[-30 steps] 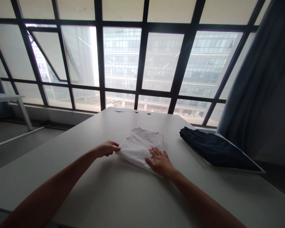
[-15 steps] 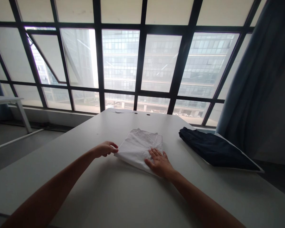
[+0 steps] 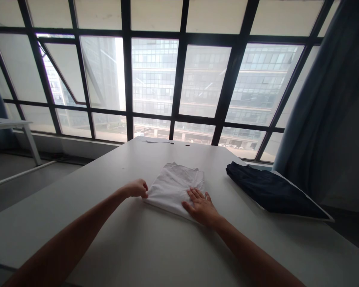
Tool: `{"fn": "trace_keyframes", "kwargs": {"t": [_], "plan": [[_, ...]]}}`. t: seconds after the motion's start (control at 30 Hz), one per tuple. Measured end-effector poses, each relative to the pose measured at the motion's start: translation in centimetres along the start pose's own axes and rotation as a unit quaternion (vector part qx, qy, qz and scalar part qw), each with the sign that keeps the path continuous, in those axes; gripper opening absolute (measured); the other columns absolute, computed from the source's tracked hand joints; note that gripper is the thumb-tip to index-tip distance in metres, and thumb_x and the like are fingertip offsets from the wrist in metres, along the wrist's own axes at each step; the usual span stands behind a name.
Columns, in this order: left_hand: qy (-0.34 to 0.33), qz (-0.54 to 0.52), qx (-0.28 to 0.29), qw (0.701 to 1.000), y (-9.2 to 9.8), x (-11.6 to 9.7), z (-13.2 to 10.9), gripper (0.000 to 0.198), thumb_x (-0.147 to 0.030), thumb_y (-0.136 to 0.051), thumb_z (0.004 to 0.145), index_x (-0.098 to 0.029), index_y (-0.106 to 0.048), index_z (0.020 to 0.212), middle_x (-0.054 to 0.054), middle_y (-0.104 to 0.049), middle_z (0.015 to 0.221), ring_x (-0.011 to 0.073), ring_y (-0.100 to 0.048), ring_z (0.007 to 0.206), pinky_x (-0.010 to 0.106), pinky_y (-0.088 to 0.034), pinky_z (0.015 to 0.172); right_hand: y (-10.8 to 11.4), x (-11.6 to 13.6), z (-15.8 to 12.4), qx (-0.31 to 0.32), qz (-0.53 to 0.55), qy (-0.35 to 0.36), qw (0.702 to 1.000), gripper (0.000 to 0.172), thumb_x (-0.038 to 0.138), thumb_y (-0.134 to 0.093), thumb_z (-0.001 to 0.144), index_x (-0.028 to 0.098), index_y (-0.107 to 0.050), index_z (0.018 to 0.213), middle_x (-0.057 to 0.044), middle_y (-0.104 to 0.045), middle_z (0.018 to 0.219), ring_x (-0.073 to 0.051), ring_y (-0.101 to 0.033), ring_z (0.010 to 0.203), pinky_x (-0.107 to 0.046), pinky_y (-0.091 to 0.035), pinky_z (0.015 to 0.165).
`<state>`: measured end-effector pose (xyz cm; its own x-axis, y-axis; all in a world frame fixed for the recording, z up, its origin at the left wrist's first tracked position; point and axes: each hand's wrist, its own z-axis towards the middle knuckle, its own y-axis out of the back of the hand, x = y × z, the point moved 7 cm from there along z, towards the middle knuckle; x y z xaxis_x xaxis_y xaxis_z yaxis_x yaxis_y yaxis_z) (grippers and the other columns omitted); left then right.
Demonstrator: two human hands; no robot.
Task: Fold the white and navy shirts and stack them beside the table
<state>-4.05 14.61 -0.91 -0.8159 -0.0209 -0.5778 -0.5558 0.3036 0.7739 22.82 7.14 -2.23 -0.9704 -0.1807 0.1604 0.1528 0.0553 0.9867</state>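
A folded white cloth garment [image 3: 170,185] lies flat on the white table [image 3: 131,247], in front of me. My left hand [image 3: 137,189] is closed at the garment's near left corner, fingers curled and pinching its edge. My right hand [image 3: 202,205] rests palm down on the garment's near right part, fingers spread. Small wrinkles run over the cloth near the right fingertips.
A folded dark navy garment [image 3: 272,189] lies at the table's right side, with a white edge showing beneath it. Thin white sheets [image 3: 155,140] lie at the far edge. Another white table [image 3: 8,124] stands left; a blue curtain [image 3: 311,111] hangs right.
The fingers of my left hand have curled in more at the garment's corner, which now lies lower and flatter. My right hand has stayed on the cloth. The view has shifted slightly.
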Motion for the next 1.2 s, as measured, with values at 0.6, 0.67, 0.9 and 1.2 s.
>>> {"fn": "trace_keyframes", "kwargs": {"t": [0.6, 0.67, 0.9, 1.2], "plan": [[0.0, 0.067, 0.047, 0.997, 0.0, 0.1, 0.0, 0.043, -0.039, -0.082, 0.054, -0.015, -0.068, 0.088, 0.005, -0.07, 0.07, 0.0182, -0.062, 0.061, 0.024, -0.045, 0.051, 0.0, 0.0, 0.1, 0.0, 0.005, 0.004, 1.0, 0.077, 0.064, -0.02, 0.093, 0.017, -0.022, 0.154, -0.006, -0.013, 0.161, -0.024, -0.008, 0.148, -0.049, 0.001, 0.117], [-0.021, 0.128, -0.009, 0.992, 0.3, -1.0, -0.7, 0.042, -0.037, -0.078, 0.062, -0.016, -0.068, 0.098, 0.007, -0.073, 0.087, 0.0234, -0.067, 0.081, 0.029, -0.052, 0.068, 0.0, 0.1, 0.1, 0.003, 0.005, 0.005, 1.0, 0.077, 0.063, -0.021, 0.093, 0.016, -0.022, 0.154, -0.006, -0.013, 0.161, -0.024, -0.008, 0.148, -0.049, 0.001, 0.117], [-0.343, 0.198, -0.107, 0.912, -5.6, -7.9, -3.9, 0.051, -0.044, -0.031, 0.1, -0.019, -0.043, 0.143, 0.008, -0.034, 0.155, 0.0215, -0.03, 0.143, 0.04, -0.022, 0.117, -0.1, 0.0, 0.3, -0.001, 0.003, 0.005, 1.0, 0.077, 0.064, -0.022, 0.093, 0.017, -0.022, 0.154, -0.007, -0.013, 0.161, -0.024, -0.009, 0.148, -0.051, -0.001, 0.117], [-0.246, 0.247, -0.053, 0.936, -6.5, -4.4, -1.0, 0.066, -0.052, -0.015, 0.1, -0.013, -0.024, 0.152, 0.011, -0.015, 0.159, 0.021, -0.013, 0.148, 0.04, -0.013, 0.119, -0.3, 0.0, 0.1, -0.002, -0.011, 0.007, 1.0, 0.077, 0.064, -0.019, 0.094, 0.017, -0.022, 0.154, -0.006, -0.011, 0.161, -0.024, -0.009, 0.148, -0.052, -0.004, 0.117]]}}
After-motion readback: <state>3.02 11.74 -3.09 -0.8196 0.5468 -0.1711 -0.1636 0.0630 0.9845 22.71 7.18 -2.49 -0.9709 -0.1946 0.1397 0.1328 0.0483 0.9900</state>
